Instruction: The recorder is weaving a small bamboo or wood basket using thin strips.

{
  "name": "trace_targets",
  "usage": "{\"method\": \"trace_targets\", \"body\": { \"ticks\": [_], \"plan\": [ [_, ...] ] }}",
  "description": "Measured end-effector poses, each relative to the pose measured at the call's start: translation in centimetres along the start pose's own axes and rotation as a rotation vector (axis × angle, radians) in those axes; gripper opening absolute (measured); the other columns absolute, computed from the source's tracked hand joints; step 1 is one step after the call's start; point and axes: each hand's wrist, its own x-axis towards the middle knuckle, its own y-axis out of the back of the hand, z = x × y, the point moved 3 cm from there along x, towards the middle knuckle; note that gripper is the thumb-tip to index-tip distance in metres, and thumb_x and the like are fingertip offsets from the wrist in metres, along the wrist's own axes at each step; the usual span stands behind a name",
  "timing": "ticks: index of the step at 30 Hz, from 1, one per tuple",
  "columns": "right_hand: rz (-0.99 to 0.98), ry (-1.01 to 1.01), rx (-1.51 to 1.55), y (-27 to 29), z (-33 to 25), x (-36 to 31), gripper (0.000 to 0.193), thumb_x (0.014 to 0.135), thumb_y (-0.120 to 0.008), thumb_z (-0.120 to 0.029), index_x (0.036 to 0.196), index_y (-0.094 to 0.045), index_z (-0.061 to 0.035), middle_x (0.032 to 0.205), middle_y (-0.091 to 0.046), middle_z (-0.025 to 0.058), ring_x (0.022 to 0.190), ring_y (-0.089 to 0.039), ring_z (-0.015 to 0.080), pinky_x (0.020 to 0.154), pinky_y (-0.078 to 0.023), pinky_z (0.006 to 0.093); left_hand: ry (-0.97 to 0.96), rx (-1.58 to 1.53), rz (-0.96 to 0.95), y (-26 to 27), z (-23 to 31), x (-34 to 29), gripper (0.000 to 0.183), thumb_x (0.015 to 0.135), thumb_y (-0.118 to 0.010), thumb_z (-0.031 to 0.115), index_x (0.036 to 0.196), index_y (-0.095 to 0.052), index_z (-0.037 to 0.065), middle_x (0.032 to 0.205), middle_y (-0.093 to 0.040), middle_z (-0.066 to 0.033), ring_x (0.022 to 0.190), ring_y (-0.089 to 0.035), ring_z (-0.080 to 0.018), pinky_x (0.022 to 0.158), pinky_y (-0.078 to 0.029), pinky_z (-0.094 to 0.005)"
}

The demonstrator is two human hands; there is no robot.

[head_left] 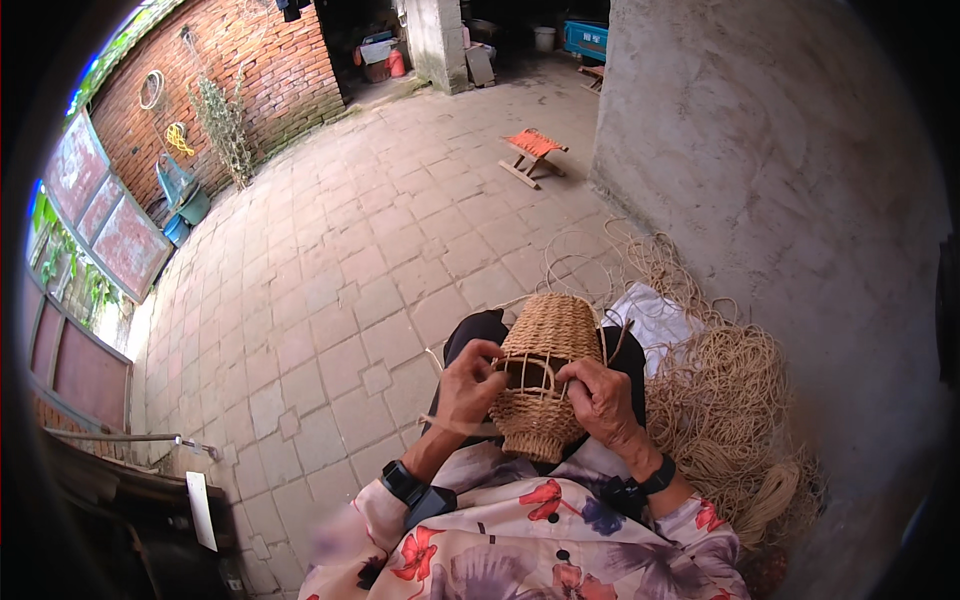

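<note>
A tan woven basket [552, 325] rests in my lap between my knees. It has a rounded body and a narrow ringed end nearest me. An opening in its side is crossed by thin upright bars, with a curved band along the edge. My left hand [470, 385] is closed in a pinch at the left edge of this opening; whether a strand is also between the fingers is hidden. A pale, blurred strand runs just below that hand. On the opposite edge, my right hand [600, 398] grips the basket with thumb and bent fingers.
A large heap of tan cord [730, 390] lies at my right against a grey wall [770, 150], with a white sheet [650, 318] beside it. Ahead, a folding stool [535, 145] with an orange seat stands on the paving [330, 290]. Metal gates [110, 205] are at left.
</note>
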Motion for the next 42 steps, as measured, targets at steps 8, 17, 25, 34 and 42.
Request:
{"method": "trace_targets", "body": {
  "ticks": [8, 17, 25, 34, 42],
  "plan": [
    [-0.015, -0.038, -0.009, -0.2, -0.2, -0.1, 0.015, 0.075, -0.055, 0.005, 0.083, -0.063, -0.0046, 0.074, -0.064, 0.0100, 0.064, -0.065, 0.0263, 0.056, -0.051, 0.0328, -0.038, 0.621, 0.097, 5.6, -1.8, -2.1, 0.015, 0.087, -0.061, 0.013, 0.097, -0.066, 0.003, 0.069, -0.060, -0.0048, 0.063, -0.058, -0.0126, 0.056, -0.046, -0.0300],
    [-0.019, -0.213, 0.093, 0.7, 0.7, -1.0, 0.015, 0.078, -0.053, 0.004, 0.087, -0.063, -0.0030, 0.075, -0.065, 0.0108, 0.062, -0.064, 0.0194, 0.056, -0.048, 0.0287, 0.387, -0.574, -0.139, 3.2, -0.8, -0.1, 0.021, 0.094, -0.060, 0.020, 0.103, -0.063, 0.001, 0.072, -0.056, 0.0028, 0.065, -0.055, -0.0064, 0.063, -0.052, -0.0237],
    [-0.048, -0.259, 0.116, 0.9, 1.8, -1.5, 0.013, 0.080, -0.054, 0.003, 0.088, -0.062, -0.0021, 0.076, -0.064, 0.0111, 0.062, -0.063, 0.0167, 0.057, -0.047, 0.0280, -0.163, 0.401, -0.081, -0.2, 0.5, 0.7, 0.013, 0.086, -0.060, 0.014, 0.090, -0.067, 0.004, 0.082, -0.065, -0.0110, 0.068, -0.064, -0.0244, 0.063, -0.052, -0.0374],
    [-0.114, -0.397, 0.324, 1.1, 4.8, -2.4, 0.016, 0.082, -0.050, 0.002, 0.095, -0.059, 0.0001, 0.077, -0.060, 0.0014, 0.071, -0.054, 0.0066, 0.065, -0.045, 0.0228, -0.195, 0.467, -0.085, -1.7, 2.3, 0.8, 0.017, 0.077, -0.057, 0.009, 0.092, -0.063, 0.003, 0.070, -0.059, -0.0125, 0.065, -0.061, -0.0270, 0.060, -0.048, -0.0390],
    [-0.136, -0.443, 0.376, 1.1, 5.1, -2.5, 0.014, 0.083, -0.051, 0.001, 0.095, -0.058, -0.0001, 0.079, -0.060, 0.0004, 0.073, -0.054, 0.0062, 0.066, -0.045, 0.0227, -0.224, 0.751, 0.160, 5.6, -3.0, -1.7, 0.021, 0.086, -0.050, 0.007, 0.102, -0.063, 0.005, 0.072, -0.063, -0.0138, 0.060, -0.058, -0.0229, 0.056, -0.045, -0.0360]
  ]
}}
